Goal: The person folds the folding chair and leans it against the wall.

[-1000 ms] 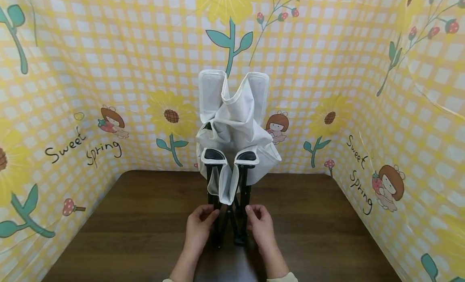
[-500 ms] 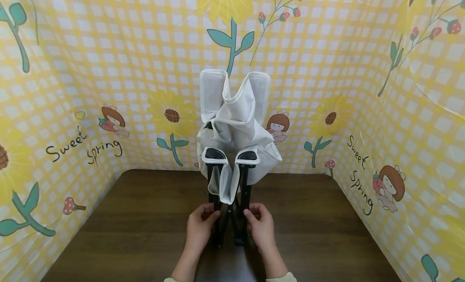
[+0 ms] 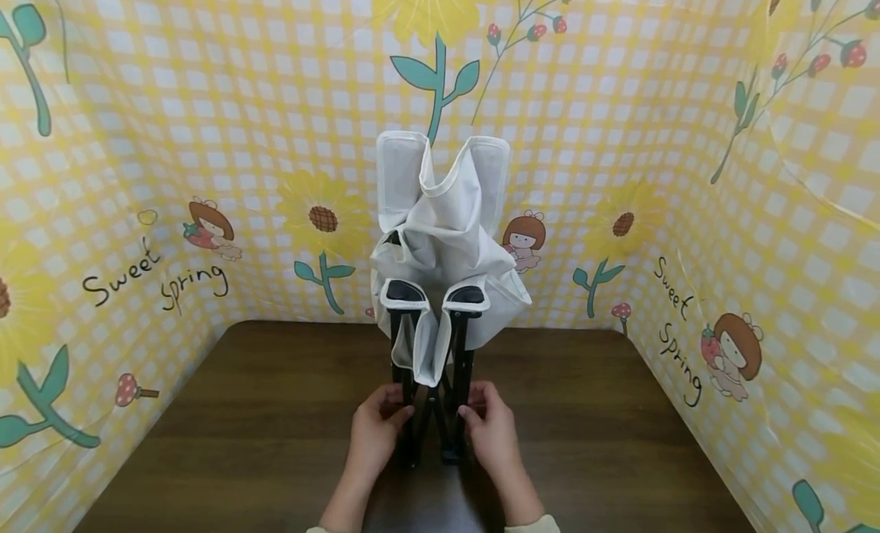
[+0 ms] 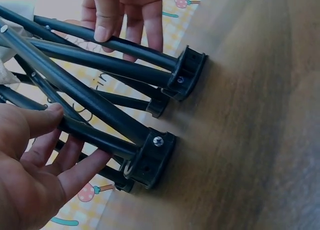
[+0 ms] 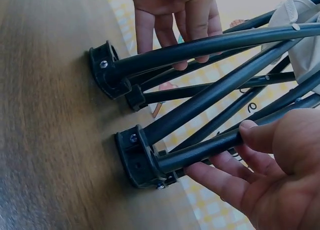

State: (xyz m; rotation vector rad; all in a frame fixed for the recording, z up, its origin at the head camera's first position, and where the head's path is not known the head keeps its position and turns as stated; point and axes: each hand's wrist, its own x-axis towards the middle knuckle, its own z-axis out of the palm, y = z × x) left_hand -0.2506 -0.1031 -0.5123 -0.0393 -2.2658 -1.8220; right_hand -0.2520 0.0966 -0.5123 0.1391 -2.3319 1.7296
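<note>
A folding camp chair (image 3: pixel 450 220) stands upright at the middle of the table, bunched together. Its off-white fabric sags in folds over crossed black tube legs (image 4: pixel 100 110). My left hand (image 3: pixel 371 437) grips a front leg on the left side, thumb in front and fingers spread behind the tube. On the right side, my right hand (image 3: pixel 495 434) pinches the other front leg in the same manner. Both wrist views show black plastic feet (image 5: pixel 135 157) with screws, low at the wooden tabletop. Fabric corner pockets cap the upper tube ends.
The dark brown wooden table (image 3: pixel 584 441) reaches back to a yellow checked cloth (image 3: pixel 289 121) that hangs around the back and both sides. Sunflowers, strawberries and the words "Sweet Spring" are printed on it.
Both thumbs have shifted slightly down along the chair legs, the right one also a little inward. The chair stands in the same place with its shape barely altered.
</note>
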